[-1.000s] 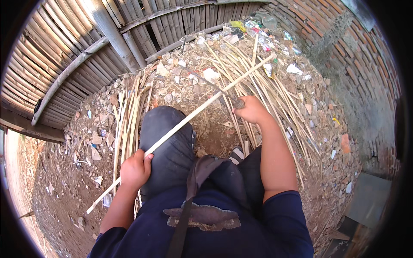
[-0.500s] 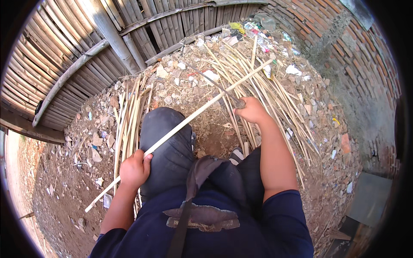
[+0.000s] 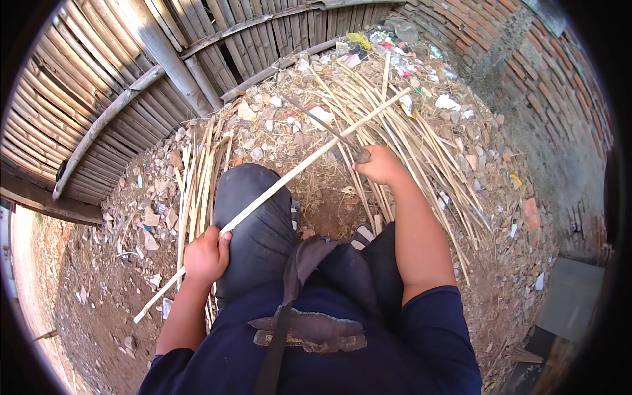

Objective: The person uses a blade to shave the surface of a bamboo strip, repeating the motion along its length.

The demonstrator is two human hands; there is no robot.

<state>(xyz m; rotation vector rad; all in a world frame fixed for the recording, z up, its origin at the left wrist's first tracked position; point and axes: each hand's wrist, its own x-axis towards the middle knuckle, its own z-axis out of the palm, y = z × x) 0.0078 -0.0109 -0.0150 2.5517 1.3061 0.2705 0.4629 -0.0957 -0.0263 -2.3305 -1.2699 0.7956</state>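
A long pale bamboo strip [image 3: 283, 180] runs slantwise across my right-hand side to my left, over the left knee. Closed around its lower part is my left hand [image 3: 207, 255], thumb along the strip. My right hand [image 3: 382, 166] grips the handle of a long, narrow, dark-bladed knife [image 3: 307, 113]. The blade points up and left and crosses the strip; whether its edge touches the strip I cannot tell. Beneath the right hand lies a large spread of cut bamboo strips [image 3: 424, 155]. Another bundle of strips [image 3: 197, 174] lies beyond my left hand, beside the left knee.
Stony ground with rubble [image 3: 263, 125] and scraps of litter [image 3: 395, 52] surrounds me. A bamboo-slat wall [image 3: 276, 33] with a thick pole [image 3: 164, 56] stands ahead and left. A brick wall [image 3: 546, 85] rises on the right, with a grey panel [image 3: 569, 296] near its foot.
The right hand with the knife has shifted slightly left and up. The strip's far end has moved a little left; the left hand keeps its hold.
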